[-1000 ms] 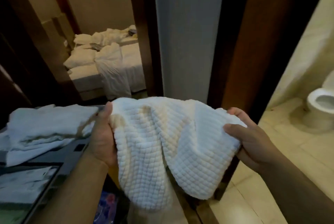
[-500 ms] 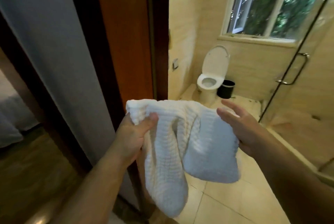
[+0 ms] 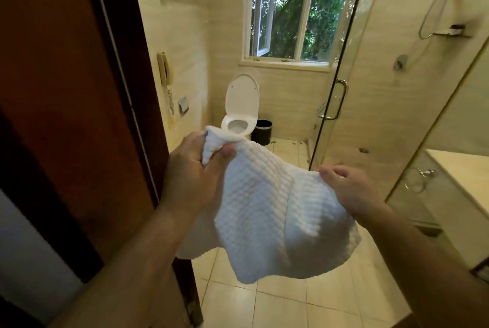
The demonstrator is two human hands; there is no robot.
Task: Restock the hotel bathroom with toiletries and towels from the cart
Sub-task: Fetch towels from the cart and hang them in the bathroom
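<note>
Towel (image 3: 264, 211) hangs spread out, near, in the bathroom doorway. The left hand (image 3: 193, 171) grips one top corner and the right hand (image 3: 352, 190) pinches the other. This looks like the carrying-in step. Next it probably needs hanging, maybe on the small towel ring (image 3: 416, 182) at the right.

We are logging a toilet (image 3: 241, 99), lid standing raised, below the window (image 3: 288, 15); black bin (image 3: 262, 132) sitting just beside it; wall phone (image 3: 164, 70) hanging left; glass shower door (image 3: 357, 116) right.

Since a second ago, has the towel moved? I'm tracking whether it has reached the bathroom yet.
Yes. The towel has gone forward past the door frame, toward the toilet.
</note>
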